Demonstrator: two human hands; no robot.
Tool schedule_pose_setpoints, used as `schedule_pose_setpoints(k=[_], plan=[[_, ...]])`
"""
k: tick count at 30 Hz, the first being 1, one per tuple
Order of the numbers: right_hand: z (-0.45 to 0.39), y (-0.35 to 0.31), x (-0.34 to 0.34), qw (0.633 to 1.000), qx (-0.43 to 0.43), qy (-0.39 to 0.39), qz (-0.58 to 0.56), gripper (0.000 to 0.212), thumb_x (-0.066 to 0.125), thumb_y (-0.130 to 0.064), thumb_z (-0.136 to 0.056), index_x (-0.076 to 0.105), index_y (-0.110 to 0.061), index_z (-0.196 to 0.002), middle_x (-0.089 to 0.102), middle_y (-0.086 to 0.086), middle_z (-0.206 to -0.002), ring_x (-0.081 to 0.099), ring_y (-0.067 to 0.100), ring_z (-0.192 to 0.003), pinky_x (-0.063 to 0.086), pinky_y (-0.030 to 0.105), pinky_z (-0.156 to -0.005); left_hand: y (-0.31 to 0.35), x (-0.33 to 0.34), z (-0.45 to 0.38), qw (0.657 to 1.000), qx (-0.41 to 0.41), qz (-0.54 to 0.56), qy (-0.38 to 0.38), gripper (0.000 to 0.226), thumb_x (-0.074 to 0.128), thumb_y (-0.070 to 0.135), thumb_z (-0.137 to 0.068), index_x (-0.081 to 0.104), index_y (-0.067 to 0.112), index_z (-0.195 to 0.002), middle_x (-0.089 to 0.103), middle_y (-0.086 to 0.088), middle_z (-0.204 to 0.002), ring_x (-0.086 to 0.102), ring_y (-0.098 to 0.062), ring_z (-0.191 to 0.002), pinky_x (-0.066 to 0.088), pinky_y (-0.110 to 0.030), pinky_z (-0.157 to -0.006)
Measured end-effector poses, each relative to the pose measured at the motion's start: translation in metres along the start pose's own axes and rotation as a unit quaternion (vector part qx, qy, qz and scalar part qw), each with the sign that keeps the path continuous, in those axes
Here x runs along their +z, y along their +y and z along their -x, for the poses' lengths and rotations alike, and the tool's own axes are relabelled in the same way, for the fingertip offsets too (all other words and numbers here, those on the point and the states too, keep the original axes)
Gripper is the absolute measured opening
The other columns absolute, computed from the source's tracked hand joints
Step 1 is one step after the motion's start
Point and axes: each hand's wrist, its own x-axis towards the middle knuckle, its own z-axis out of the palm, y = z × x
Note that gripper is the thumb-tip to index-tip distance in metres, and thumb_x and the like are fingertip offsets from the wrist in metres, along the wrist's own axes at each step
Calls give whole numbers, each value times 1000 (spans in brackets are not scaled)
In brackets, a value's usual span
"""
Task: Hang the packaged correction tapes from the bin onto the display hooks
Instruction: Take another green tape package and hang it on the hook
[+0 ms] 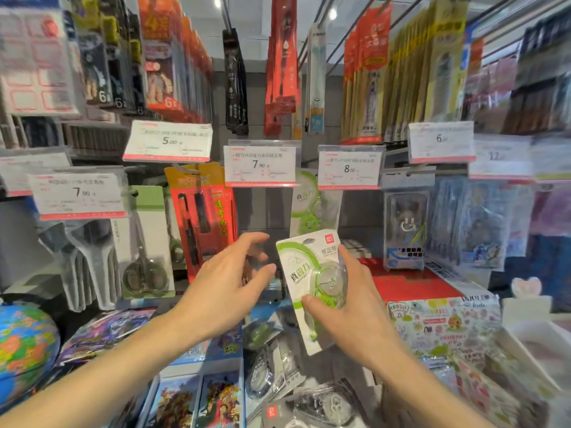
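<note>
Green-and-white, the packaged correction tape (pixel 309 291) stands nearly upright in a shopper's right hand (pixel 349 304), thumb pressed on the lower face of the card and fingers wrapped behind its right edge. Its long axis runs bottom to top, leaning slightly left, with the hang hole at the upper end pointing toward the display. Matching green packs (pixel 306 202) already hang just above and behind it, under the price tag marked 8.00 (pixel 349 168); the hook itself is hidden by that tag. Judging from this, the card needs to rise and go forward so the hole meets the hook's tip, and the right hand is plainly the nearer one.

To the left of the pack, the left hand (pixel 234 273) hovers with fingers loosely spread, holding nothing, its fingertips just beside the card's left edge, well placed to steady it.

Below both wrists lies the bin (pixel 309 384), holding more packaged tapes (pixel 272 372) in clear and dark wrappers, tumbled at odd angles. Its walls are hard to make out among the surrounding stock.
</note>
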Motion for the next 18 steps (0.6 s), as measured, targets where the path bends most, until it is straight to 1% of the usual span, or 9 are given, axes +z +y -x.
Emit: schedule_pose_setpoints(k=[1,2,4,6,7,10,13,16,18], plan=[[-2,1,-5,1000,-4,9,9,99,73,-45,-76,12,-38,-154,35,-11,-145,37,7,-133,36,31,-108,0,-4,0,997,43,-56,22,48,52,48,-98,41,36,-143,60,23,-116,61,1,-92,52,-30,-82],[-4,2,-10,1000,-7,16,15,99,72,-45,-77,10,-36,-155,34,-10,-147,35,8,-134,35,31,-109,0,-9,-2,990,85,-107,40,50,49,50,-98,41,33,-144,57,18,-121,61,-3,-99,55,-33,-84],[-8,4,-19,999,-11,28,29,100,71,-45,-79,8,-33,-156,33,-6,-146,34,11,-135,34,32,-109,5,-17,-7,964,164,-195,73,49,47,47,-100,45,23,-143,57,5,-126,61,-16,-109,60,-40,-77],[-12,6,-27,998,-20,44,44,101,72,-44,-79,8,-30,-156,35,-4,-144,35,13,-134,34,29,-105,13,-25,-17,931,235,-258,108,49,54,38,-97,53,12,-139,59,-7,-124,61,-26,-107,60,-42,-67],[-13,6,-31,997,-25,52,49,101,72,-43,-79,8,-29,-156,35,-4,-142,36,13,-133,34,28,-103,17,-28,-23,913,268,-280,128,47,60,32,-96,56,8,-136,60,-11,-123,61,-30,-105,59,-43,-67],[-18,7,-39,995,-35,71,60,101,72,-43,-80,8,-28,-156,35,-3,-142,36,14,-132,33,26,-101,32,-35,-41,860,338,-332,186,45,71,21,-90,61,3,-131,63,-18,-124,59,-36,-107,53,-46,-78],[-22,9,-45,993,-39,85,73,100,71,-45,-81,8,-27,-156,34,-2,-143,36,16,-132,33,27,-103,47,-41,-59,827,369,-369,210,47,64,27,-94,59,6,-135,59,-20,-138,53,-36,-123,45,-46,-93],[-25,10,-48,991,-45,98,83,99,69,-46,-81,8,-27,-156,34,-2,-142,34,15,-132,29,24,-102,59,-40,-79,823,361,-389,201,56,60,35,-96,51,9,-145,51,-19,-151,49,-37,-138,42,-49,-105],[-26,11,-49,990,-51,107,82,98,69,-45,-81,8,-28,-156,35,-1,-142,34,14,-131,28,23,-101,62,-37,-90,824,345,-410,183,61,62,39,-96,46,11,-148,46,-17,-155,45,-36,-142,40,-50,-109]])
